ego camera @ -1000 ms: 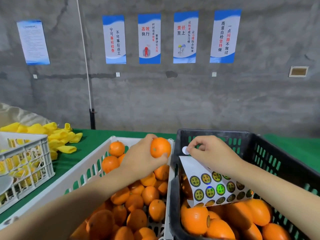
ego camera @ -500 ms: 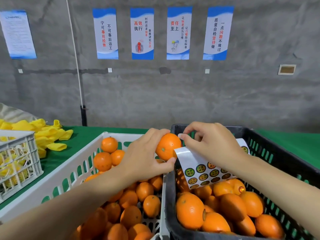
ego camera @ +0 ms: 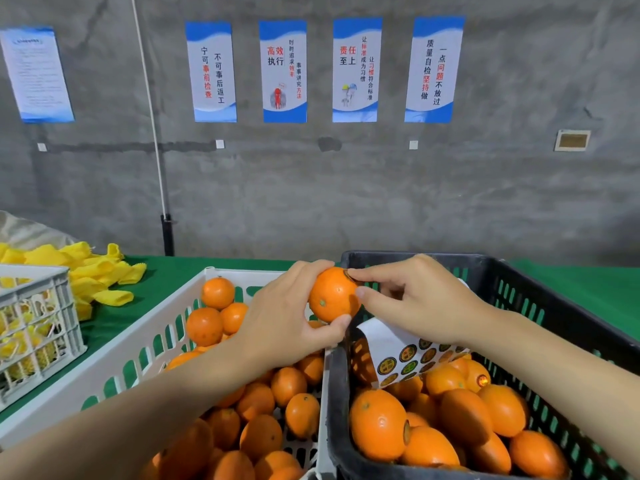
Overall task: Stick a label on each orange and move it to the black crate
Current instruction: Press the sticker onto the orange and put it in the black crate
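Observation:
My left hand point(ego camera: 280, 327) grips an orange point(ego camera: 330, 296) from the left, above the gap between the two crates. My right hand point(ego camera: 415, 299) touches the orange's upper right, where its index fingertip presses a small round label point(ego camera: 347, 274) onto the peel. A white label sheet point(ego camera: 398, 355) with rows of round green and gold stickers hangs from under the right hand, held by its curled lower fingers. The black crate point(ego camera: 554, 306) on the right holds several oranges, some with labels. The white crate point(ego camera: 138, 344) on the left holds several oranges.
The crates stand side by side on a green table point(ego camera: 606, 289). A pile of yellow foam nets point(ego camera: 93, 271) lies at the far left, behind a small white basket point(ego camera: 41, 323) of more nets. A grey wall with posters rises behind the table.
My right hand peeled a label off the sheet and moved left onto the orange. The left hand raised the orange slightly to the right to meet it.

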